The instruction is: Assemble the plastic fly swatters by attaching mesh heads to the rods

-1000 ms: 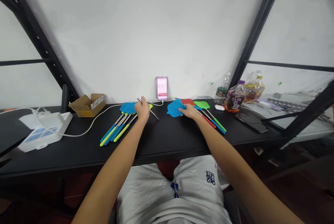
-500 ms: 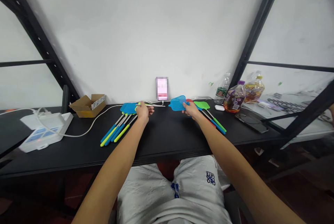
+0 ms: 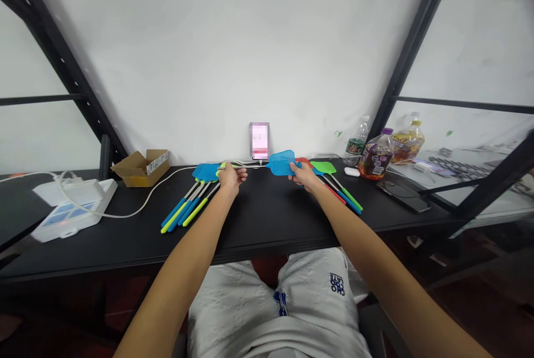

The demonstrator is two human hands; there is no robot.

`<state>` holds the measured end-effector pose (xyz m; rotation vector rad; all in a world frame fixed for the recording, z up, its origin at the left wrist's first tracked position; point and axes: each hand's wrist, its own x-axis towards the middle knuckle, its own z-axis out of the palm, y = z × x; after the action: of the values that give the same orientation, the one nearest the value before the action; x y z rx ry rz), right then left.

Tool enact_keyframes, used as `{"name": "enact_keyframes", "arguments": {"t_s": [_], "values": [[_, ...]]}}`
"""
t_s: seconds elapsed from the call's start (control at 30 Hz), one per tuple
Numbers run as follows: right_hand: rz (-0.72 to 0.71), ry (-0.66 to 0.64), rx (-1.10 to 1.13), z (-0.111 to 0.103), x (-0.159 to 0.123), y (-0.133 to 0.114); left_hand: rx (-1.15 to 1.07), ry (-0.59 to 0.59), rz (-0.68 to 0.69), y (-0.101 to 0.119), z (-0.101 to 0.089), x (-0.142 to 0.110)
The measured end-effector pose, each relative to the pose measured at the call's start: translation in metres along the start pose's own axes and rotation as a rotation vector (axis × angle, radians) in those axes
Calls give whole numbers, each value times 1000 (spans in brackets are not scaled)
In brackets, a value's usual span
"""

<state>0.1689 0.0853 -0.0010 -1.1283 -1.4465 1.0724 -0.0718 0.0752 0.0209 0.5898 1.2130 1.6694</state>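
Because the left hand (image 3: 231, 179) pinches the thin rod (image 3: 238, 168) near one end, its tip could wobble; the right hand (image 3: 304, 175) pinches the blue swatter head (image 3: 281, 163), whose mesh could bend.

Rod and Blue Swatter Head Line Up

The metal rod (image 3: 235, 168) in the left hand (image 3: 230, 177), slanting down toward the table (image 3: 267, 213) a second ago, is now nearly level. The blue swatter head (image 3: 282, 163) in the right hand (image 3: 305, 175) is higher, its narrow end turned toward the rod. The gap seen half a second ago has closed; whether they touch is unclear.
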Motion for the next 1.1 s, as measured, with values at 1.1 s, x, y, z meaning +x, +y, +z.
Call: {"name": "enact_keyframes", "arguments": {"t_s": [1.1], "values": [[-68,-218,57,-2,-7,4,-100,-93,-61,1,-3,0]]}}
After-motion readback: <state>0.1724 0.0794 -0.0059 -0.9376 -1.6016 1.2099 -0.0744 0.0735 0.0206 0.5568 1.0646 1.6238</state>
